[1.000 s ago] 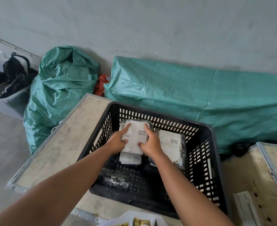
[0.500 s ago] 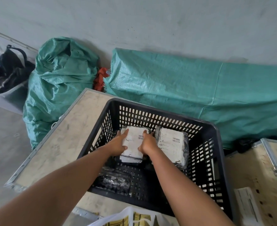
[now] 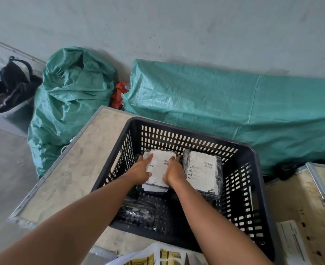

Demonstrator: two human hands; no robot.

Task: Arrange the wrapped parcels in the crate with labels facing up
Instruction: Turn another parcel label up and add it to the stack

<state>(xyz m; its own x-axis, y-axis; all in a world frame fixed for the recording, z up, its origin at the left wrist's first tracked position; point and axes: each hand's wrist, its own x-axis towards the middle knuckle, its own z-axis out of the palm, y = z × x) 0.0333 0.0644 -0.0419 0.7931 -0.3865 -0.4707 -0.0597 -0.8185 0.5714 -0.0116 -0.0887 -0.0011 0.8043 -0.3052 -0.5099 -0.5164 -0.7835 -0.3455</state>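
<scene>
A black slotted crate (image 3: 253, 155) stands on a wooden platform. Inside at the far left lies a wrapped parcel (image 3: 160, 165) with its white label up, on top of another labelled parcel (image 3: 154, 188). My left hand (image 3: 139, 172) grips its left edge and my right hand (image 3: 174, 172) grips its right edge. Beside it on the right lies a second black-wrapped parcel (image 3: 202, 172), label up. A third dark wrapped parcel (image 3: 137, 212) lies near the crate's front left corner with no label showing.
The wooden platform (image 3: 77, 169) has a metal rim. Two green woven sacks (image 3: 68, 104) (image 3: 224, 111) lean on the wall behind. A grey bin (image 3: 7, 115) with black bags stands far left. A wooden case (image 3: 301, 207) with a white packet (image 3: 291, 243) sits right.
Both hands have lowered the labelled parcel deeper into the crate, onto the parcel beneath. The camera view has tilted down slightly.
</scene>
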